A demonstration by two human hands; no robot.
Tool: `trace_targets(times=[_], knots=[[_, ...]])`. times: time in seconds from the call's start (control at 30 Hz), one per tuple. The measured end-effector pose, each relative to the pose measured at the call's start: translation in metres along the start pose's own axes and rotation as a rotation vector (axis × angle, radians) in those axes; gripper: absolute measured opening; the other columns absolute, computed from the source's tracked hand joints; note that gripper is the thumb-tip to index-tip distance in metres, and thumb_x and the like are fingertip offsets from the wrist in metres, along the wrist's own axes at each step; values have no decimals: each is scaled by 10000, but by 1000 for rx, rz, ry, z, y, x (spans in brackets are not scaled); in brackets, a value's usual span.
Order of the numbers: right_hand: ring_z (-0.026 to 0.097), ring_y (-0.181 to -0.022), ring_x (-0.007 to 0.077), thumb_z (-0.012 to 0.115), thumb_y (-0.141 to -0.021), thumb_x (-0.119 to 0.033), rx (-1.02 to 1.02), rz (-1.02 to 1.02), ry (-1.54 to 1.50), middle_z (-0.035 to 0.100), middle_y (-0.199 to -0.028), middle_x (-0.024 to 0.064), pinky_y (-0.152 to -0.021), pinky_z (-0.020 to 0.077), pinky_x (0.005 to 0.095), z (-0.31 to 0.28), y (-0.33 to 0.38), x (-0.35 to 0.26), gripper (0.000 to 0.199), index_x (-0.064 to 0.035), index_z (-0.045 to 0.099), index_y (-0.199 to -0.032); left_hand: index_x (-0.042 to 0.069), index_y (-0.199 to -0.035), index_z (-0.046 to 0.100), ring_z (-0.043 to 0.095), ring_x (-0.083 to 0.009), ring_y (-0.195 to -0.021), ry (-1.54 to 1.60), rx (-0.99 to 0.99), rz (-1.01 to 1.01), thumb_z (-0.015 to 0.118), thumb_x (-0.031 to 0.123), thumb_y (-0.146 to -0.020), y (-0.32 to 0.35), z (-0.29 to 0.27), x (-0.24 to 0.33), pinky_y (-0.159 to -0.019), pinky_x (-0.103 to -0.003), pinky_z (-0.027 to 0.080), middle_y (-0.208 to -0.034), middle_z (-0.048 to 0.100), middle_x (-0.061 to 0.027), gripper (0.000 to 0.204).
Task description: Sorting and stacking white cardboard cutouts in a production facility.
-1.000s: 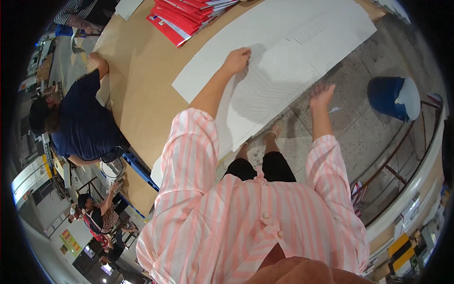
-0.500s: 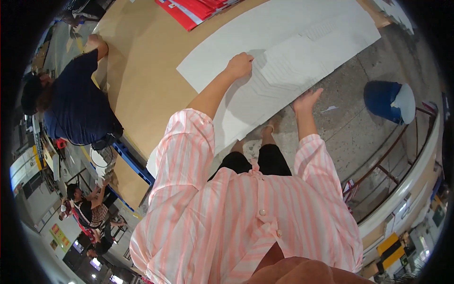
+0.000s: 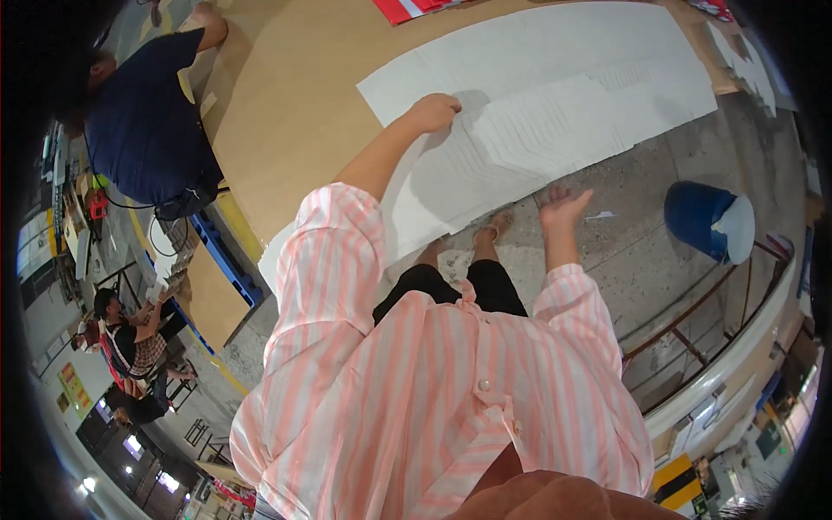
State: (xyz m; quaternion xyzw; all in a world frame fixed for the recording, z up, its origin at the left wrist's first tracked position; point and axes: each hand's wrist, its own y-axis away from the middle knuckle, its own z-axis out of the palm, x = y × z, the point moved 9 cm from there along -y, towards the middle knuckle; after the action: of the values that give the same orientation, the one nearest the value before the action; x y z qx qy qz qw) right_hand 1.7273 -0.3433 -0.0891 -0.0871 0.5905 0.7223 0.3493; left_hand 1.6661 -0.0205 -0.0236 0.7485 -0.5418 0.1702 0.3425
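Observation:
A fanned stack of large white sheets [image 3: 520, 52] lies across a brown tabletop [image 3: 286, 95], with many edges stepped in bent lines. My left hand [image 3: 433, 113] rests over the stack's left part, its fingers curled and pressed together. Whether a sheet edge is pinched in them is hidden. Just off the near edge of the stack, above the floor, is my right hand [image 3: 564, 210]. Its palm is turned up, thumb held out and fingers loosely bent, with nothing visible in it.
Red packets [image 3: 407, 9] lie at the table's far edge. A blue drum [image 3: 696, 218] stands on the floor at right, near a rusty metal frame [image 3: 693, 334]. A co-worker in dark blue [image 3: 152, 130] leans at the table's left; a blue pallet [image 3: 227, 260] is close by.
The view has shifted, so the co-worker sits higher in it. My right hand has come slightly away from the sheets' near edge, fingers more bent. My left hand stays curled over the stack.

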Motion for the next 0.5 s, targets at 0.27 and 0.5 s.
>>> trace_targets(times=[0.27,0.5], knots=[[209,-1308,291,242,-791,-715,-483,-68,-83,185,-1448,86,-1054,159,477,71,38,30,860,-102,199,-1392,83,-1027,617,532,-347,-963,-192,28,-69,400,102,-769,25,7,13,-813,-396,434,-1011,563,-183,338],[262,-1282,308,279,-817,-669,-371,-52,-92,228,-1429,88,-1029,204,494,70,43,39,806,-89,228,-1374,72,-1078,586,519,-349,-985,-149,91,-71,398,113,-788,27,7,8,-837,-394,426,-1035,552,-190,348]])
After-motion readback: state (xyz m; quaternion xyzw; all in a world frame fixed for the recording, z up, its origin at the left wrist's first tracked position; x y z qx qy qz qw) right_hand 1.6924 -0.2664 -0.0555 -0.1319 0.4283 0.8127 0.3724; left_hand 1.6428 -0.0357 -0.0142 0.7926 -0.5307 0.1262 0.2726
